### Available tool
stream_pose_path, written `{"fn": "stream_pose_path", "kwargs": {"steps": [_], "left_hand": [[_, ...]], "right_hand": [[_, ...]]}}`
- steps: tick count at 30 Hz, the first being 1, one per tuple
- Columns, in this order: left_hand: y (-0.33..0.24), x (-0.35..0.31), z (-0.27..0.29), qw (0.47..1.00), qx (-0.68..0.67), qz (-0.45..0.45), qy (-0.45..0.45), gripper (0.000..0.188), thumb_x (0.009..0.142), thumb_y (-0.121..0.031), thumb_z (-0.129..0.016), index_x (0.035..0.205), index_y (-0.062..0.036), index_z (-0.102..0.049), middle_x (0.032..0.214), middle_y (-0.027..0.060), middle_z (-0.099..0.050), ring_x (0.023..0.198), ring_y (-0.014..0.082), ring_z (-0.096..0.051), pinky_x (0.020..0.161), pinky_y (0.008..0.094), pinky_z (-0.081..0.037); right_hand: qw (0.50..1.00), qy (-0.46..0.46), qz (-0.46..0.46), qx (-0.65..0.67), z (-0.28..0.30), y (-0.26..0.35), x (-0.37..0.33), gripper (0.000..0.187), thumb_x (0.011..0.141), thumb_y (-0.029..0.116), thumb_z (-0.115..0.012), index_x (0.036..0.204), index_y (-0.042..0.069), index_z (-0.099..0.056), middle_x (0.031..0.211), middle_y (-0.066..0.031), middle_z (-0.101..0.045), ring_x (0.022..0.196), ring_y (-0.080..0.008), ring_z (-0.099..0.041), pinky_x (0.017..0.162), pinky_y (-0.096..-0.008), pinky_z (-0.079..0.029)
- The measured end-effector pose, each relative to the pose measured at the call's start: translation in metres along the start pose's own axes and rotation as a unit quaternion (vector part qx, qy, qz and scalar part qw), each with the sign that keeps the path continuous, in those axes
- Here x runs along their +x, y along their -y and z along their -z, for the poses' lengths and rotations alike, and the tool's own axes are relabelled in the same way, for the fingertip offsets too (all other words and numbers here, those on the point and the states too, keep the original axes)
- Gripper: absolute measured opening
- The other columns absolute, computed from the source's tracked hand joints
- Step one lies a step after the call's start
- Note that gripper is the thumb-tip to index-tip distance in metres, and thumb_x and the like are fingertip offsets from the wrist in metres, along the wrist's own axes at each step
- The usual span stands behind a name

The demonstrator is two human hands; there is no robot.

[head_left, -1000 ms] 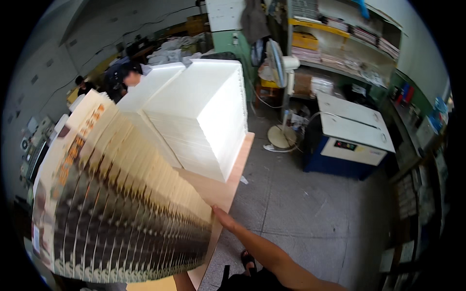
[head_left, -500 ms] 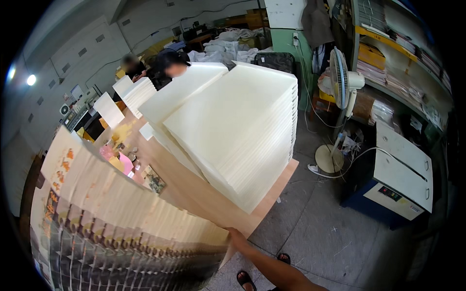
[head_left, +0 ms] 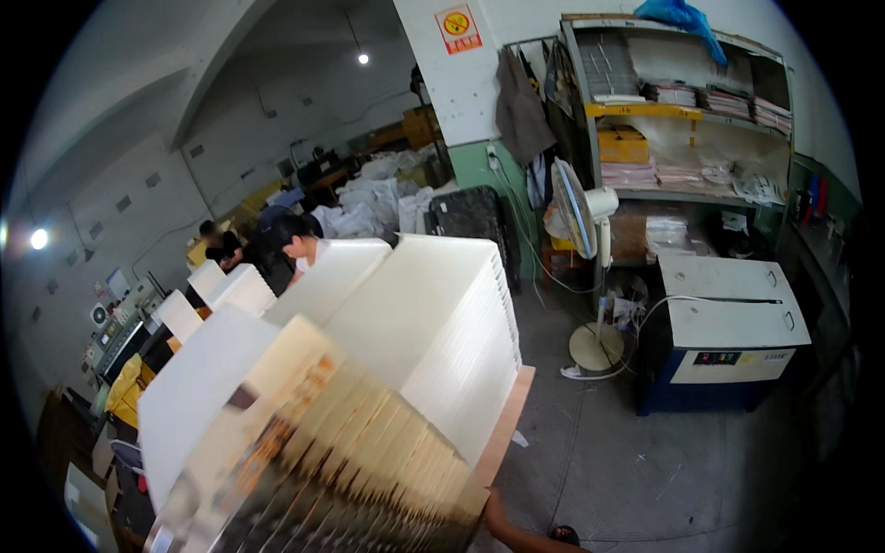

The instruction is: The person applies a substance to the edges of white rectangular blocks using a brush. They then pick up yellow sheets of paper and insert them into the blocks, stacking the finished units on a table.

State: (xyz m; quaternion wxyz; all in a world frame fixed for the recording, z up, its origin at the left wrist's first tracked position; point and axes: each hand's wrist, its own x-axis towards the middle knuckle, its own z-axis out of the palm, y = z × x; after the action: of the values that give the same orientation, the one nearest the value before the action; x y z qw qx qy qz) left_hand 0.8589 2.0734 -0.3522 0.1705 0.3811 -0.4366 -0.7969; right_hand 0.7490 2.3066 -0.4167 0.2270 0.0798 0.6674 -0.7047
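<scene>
A tall stack of printed boards [head_left: 369,442], cream with orange marks and dark lower parts, fills the lower middle of the head view, tilted and partly blurred. My right hand [head_left: 492,509] is at its lower right edge, holding it; the stack covers most of the fingers. My left hand is out of sight. Just beyond rises a large stack of white boards [head_left: 452,341], layered evenly, on a pale wooden table [head_left: 509,419]. A big white sheet or panel [head_left: 198,396] stands out behind the printed stack's left side.
To the right are a standing fan [head_left: 576,212], a white-and-blue machine [head_left: 728,323] and a shelf rack [head_left: 687,111] with paper piles. A cable runs from the fan's base to the machine. Two people [head_left: 300,247] are beyond the white stacks.
My view has turned right and upward. The printed stack now stands further right and more tilted, overlapping the white stack; my right hand has stayed at its edge.
</scene>
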Motion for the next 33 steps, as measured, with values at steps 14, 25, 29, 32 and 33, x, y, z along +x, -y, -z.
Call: {"fn": "stream_pose_path", "kwargs": {"steps": [14,25,29,32,33], "left_hand": [[-0.19,-0.111,0.045,0.9,0.198,-0.389,0.018,0.058,0.098,-0.038,-0.051,0.141,-0.0001,-0.044,0.14,0.0159,-0.05,0.128,0.0285,-0.049,0.106,0.0427,-0.037],[-0.319,-0.377,-0.165,0.26,0.7,-0.664,-0.043,0.12,0.053,-0.048,-0.09,0.148,-0.0021,-0.033,0.156,0.0265,-0.023,0.145,0.0477,-0.019,0.112,0.0676,-0.014],[-0.315,-0.37,-0.156,0.27,0.671,-0.682,-0.106,0.128,0.05,-0.048,-0.091,0.15,-0.0018,-0.029,0.157,0.0278,-0.021,0.146,0.0487,-0.015,0.112,0.0685,-0.013],[-0.314,-0.366,-0.161,0.254,0.678,-0.679,-0.121,0.13,0.048,-0.047,-0.092,0.152,-0.0027,-0.027,0.158,0.0253,-0.021,0.147,0.0463,-0.017,0.111,0.0685,-0.015],[-0.319,-0.366,-0.147,0.253,0.696,-0.658,-0.141,0.131,0.048,-0.047,-0.092,0.152,-0.0028,-0.027,0.158,0.0248,-0.021,0.147,0.0458,-0.017,0.111,0.0685,-0.015]], "right_hand": [[0.984,-0.151,0.082,-0.048,0.06,-0.107,0.01,0.061,0.099,0.054,-0.043,0.123,0.001,-0.062,0.119,-0.0154,-0.063,0.106,-0.0269,-0.058,0.091,-0.0407,-0.044],[0.985,0.033,-0.058,-0.159,0.038,-0.198,-0.128,0.049,0.092,0.042,-0.059,0.123,0.004,-0.062,0.117,-0.0176,-0.066,0.108,-0.0325,-0.061,0.093,-0.0447,-0.049],[0.981,0.108,-0.098,-0.127,0.045,-0.166,-0.133,0.044,0.092,0.04,-0.059,0.118,0.004,-0.063,0.113,-0.0167,-0.064,0.104,-0.0305,-0.06,0.09,-0.0427,-0.048],[0.982,0.113,-0.078,-0.127,0.061,-0.115,-0.139,0.033,0.096,0.032,-0.053,0.094,0.003,-0.069,0.082,-0.0093,-0.066,0.073,-0.0204,-0.061,0.067,-0.0368,-0.048],[0.982,0.112,-0.028,-0.147,0.05,-0.044,-0.184,0.029,0.094,0.027,-0.056,0.088,0.003,-0.07,0.075,-0.008,-0.066,0.065,-0.0194,-0.06,0.062,-0.0353,-0.048]]}}
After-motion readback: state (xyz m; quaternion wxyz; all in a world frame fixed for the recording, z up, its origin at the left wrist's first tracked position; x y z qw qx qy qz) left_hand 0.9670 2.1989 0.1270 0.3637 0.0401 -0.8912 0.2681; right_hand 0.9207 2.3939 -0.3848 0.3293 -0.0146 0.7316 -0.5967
